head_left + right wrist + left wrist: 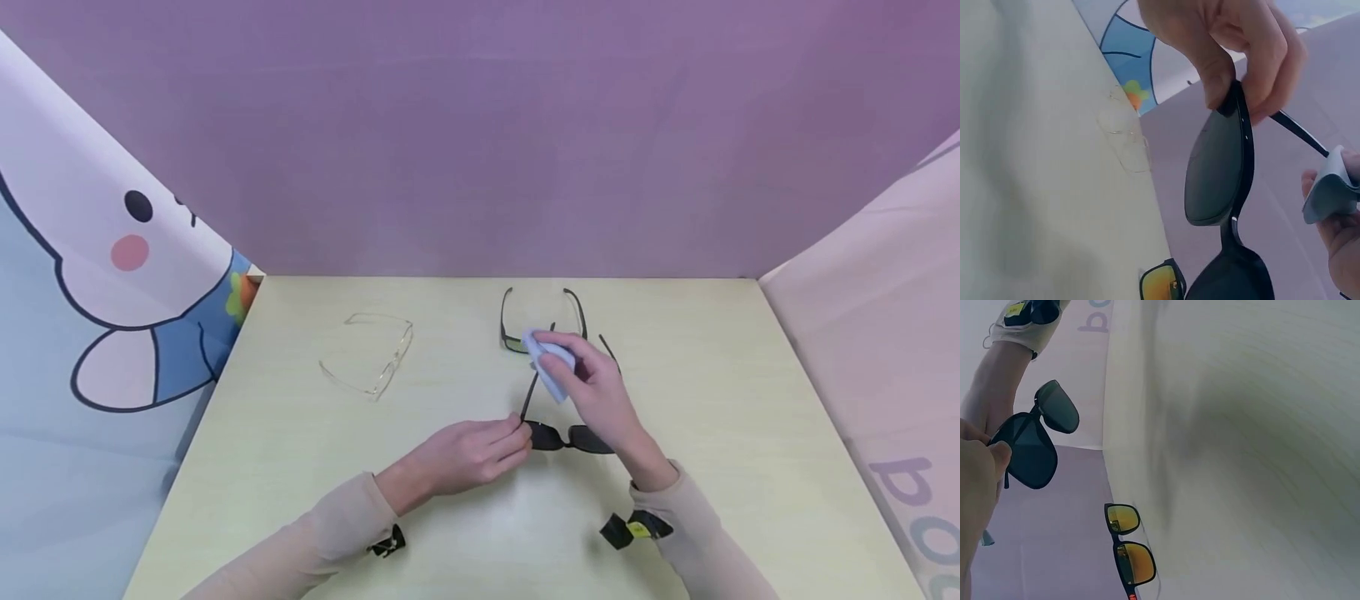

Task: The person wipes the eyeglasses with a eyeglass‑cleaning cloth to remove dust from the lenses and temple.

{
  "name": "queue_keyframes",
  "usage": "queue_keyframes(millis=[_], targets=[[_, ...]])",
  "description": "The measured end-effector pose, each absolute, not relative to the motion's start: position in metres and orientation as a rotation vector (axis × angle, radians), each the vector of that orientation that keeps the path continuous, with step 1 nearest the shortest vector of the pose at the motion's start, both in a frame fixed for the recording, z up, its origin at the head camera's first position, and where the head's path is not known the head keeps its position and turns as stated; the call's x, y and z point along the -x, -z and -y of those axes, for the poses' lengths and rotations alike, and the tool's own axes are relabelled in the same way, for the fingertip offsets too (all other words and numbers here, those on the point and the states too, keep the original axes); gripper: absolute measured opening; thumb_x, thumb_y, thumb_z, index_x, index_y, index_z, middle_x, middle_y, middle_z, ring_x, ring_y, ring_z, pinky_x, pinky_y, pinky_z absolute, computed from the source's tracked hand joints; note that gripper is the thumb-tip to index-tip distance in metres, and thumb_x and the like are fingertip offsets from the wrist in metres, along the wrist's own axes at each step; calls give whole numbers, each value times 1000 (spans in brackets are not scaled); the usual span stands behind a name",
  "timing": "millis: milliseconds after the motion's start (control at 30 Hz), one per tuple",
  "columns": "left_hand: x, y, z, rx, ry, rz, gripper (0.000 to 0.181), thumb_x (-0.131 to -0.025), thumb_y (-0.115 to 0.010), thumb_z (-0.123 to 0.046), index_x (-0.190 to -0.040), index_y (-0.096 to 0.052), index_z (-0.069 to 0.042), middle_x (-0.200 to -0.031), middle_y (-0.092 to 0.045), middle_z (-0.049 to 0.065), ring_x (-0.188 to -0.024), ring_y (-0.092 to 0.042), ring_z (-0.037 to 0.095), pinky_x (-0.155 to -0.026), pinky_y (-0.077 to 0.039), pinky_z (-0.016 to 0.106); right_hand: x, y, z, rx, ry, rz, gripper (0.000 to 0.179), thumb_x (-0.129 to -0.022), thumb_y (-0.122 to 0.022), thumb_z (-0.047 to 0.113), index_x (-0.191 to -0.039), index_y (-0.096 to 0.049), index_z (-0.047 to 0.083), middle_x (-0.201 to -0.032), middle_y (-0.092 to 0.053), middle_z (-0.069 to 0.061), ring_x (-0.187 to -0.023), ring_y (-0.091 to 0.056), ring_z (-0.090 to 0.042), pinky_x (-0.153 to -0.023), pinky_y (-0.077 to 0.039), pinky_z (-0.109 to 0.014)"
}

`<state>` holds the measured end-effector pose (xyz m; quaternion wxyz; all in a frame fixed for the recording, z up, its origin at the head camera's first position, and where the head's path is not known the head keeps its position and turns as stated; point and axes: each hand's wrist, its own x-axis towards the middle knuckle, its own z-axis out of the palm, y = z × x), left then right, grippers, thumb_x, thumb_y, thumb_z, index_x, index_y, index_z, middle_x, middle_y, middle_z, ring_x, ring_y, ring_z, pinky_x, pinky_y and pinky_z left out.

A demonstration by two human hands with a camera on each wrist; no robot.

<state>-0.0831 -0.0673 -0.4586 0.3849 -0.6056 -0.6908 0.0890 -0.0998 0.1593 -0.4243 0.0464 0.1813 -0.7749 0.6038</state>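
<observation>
Black sunglasses [591, 439] with dark lenses are held above the table, temples unfolded. My left hand [468, 454] pinches them at the left hinge corner, thumb and fingers on the frame, as the right wrist view of the sunglasses [1216, 169] shows. A folded light-blue cloth [553, 367] is gripped between thumb and fingers of my right hand [600, 396]. In the right wrist view the cloth [1330, 190] wraps around the left temple near its end. Part of the right lens lies behind my right wrist in the head view.
Black-framed glasses with yellow-orange mirrored lenses [1135, 562] lie on the table [697, 417] behind my right hand. Thin gold wire-rimmed glasses [395, 360] lie to the left. A purple backdrop [480, 167] rises at the back edge, with printed cloth panels at both sides.
</observation>
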Motion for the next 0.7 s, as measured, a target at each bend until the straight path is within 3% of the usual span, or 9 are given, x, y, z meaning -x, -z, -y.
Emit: queue_keyframes(millis=[367, 700], targets=[[84, 457, 69, 1530, -237, 1753, 33, -104, -41, 5, -109, -71, -9, -114, -71, 3, -107, -67, 14, -102, -54, 22, 92, 424, -157, -671, -1789, 2425, 31, -101, -64, 2, -131, -67, 8, -120, -68, -12, -85, -61, -17, -61, -56, -25], [83, 455, 65, 1541, -236, 1709, 35, -103, -41, 8, -111, -72, -8, -113, -71, 5, -106, -69, 16, -103, -55, 26, 96, 420, -161, -525, -1713, 2375, 30, -102, -62, 4, -132, -67, 7, -113, -68, -15, -84, -61, -17, -62, -54, -24]])
